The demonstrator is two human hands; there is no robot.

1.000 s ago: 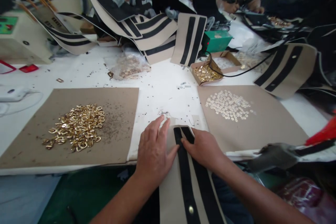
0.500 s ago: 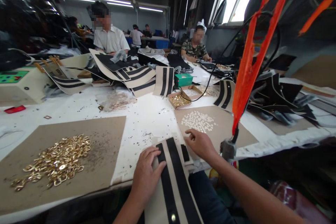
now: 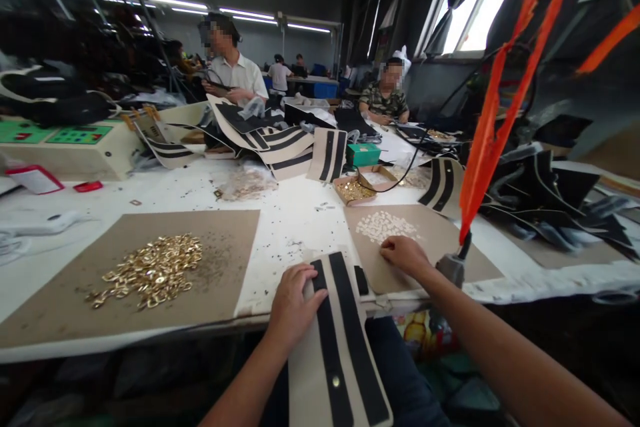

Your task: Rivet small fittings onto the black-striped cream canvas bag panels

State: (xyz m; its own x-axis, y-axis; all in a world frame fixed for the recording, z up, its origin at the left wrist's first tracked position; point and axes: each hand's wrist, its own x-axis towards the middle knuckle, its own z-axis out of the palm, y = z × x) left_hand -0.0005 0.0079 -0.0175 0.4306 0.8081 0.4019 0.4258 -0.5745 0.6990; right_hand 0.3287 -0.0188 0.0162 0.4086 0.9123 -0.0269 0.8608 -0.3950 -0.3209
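A cream panel with two black stripes hangs over the near table edge toward my lap. My left hand lies flat on its left side, fingers resting on the fabric. My right hand has its fingers curled down onto the right brown cardboard sheet, at the near edge of a heap of small white washers. Whether the fingers pinch a washer is hidden. A pile of gold metal rings lies on the left brown cardboard sheet.
A grey hand tool on an orange strap hangs just right of my right hand. A cardboard box of gold parts, striped panels and a beige machine stand farther back. Two people work across the white table.
The camera tilted up from the table to the room. My right hand left the striped panel and moved right onto the cardboard by the washers. My left hand stayed on the panel.
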